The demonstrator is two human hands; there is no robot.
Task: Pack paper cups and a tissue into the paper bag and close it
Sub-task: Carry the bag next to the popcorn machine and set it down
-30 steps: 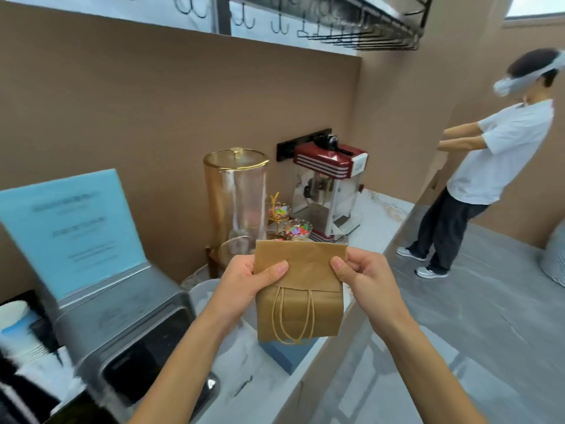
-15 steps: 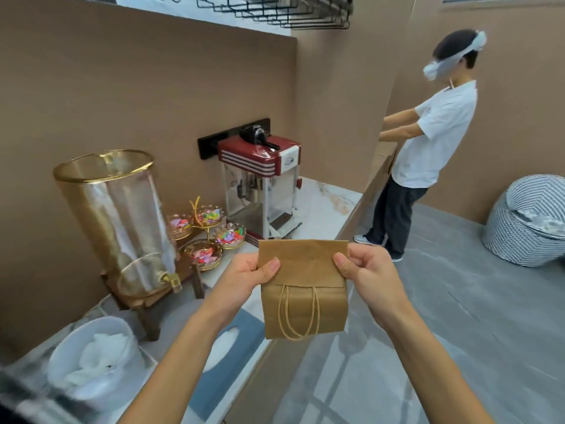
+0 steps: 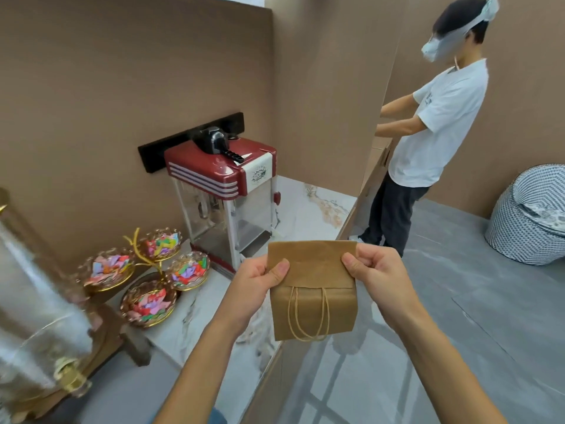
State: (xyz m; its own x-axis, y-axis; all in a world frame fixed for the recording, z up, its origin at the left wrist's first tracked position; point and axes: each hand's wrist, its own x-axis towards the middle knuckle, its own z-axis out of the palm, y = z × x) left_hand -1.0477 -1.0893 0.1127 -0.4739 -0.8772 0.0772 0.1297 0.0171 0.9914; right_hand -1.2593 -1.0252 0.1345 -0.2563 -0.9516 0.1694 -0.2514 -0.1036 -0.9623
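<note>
Left hand [image 3: 255,281] and right hand [image 3: 377,275] pinch the folded-shut paper bag [image 3: 313,290] past the table [image 3: 308,206] edge, near the popcorn machine [image 3: 224,191] and candy dishes [image 3: 143,273].

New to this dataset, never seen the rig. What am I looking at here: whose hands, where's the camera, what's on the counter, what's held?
There is no robot here. A person wears one wide-angle camera on the head, looking forward and down, so the two bare arms coming up from the bottom edge are the wearer's own.

The left hand and right hand each pinch an upper corner of a brown paper bag. Its top is folded over and its twine handles hang down the front. What is inside cannot be seen.

On the marble counter stand a red popcorn machine, a gold stand of small candy dishes and, blurred at the left edge, a clear drink dispenser.

A second person in a white shirt stands further back, facing away.
</note>
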